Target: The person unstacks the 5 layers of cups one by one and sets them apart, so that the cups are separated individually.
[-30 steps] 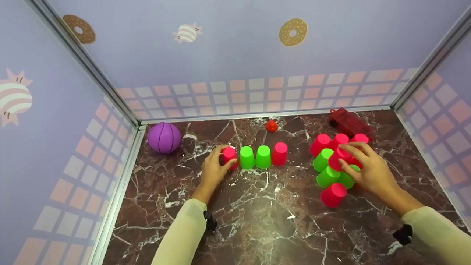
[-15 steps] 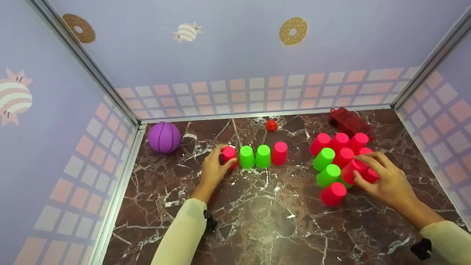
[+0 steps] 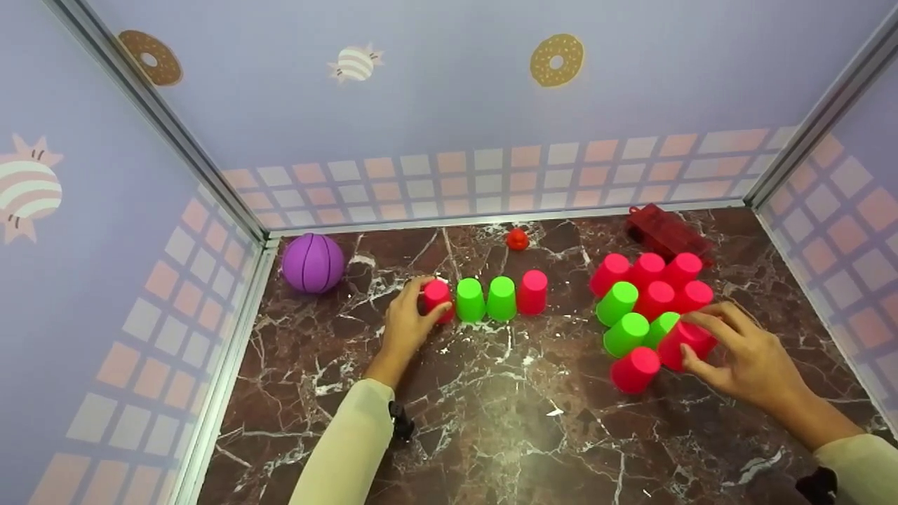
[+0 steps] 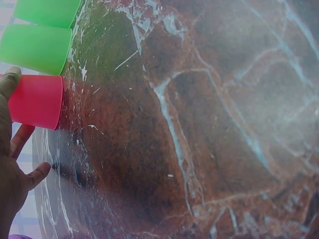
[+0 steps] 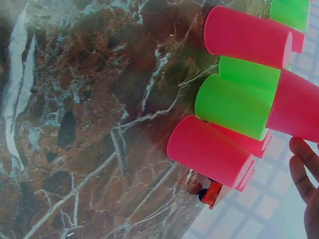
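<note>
A row of upturned cups stands mid-table: a pink cup (image 3: 436, 294), two green cups (image 3: 470, 299) (image 3: 501, 298) and another pink cup (image 3: 533, 291). My left hand (image 3: 423, 301) grips the leftmost pink cup (image 4: 35, 101), thumb and fingers curled round it. To the right is a cluster of pink and green cups (image 3: 635, 298), some tilted or lying. My right hand (image 3: 691, 335) grips a pink cup (image 3: 673, 349) at the cluster's near right side. The right wrist view shows pink (image 5: 209, 152) and green (image 5: 232, 104) cups close up, with my fingers (image 5: 305, 172) at the edge.
A purple ball (image 3: 313, 262) sits in the back left corner. A small red object (image 3: 518, 239) lies by the back wall, and a dark red box (image 3: 663, 231) lies behind the cluster. Walls enclose the marble table (image 3: 505, 414) on three sides.
My right hand has carried a pink cup from the top of the cluster down to its near right side. The left hand and the row have stayed put.
</note>
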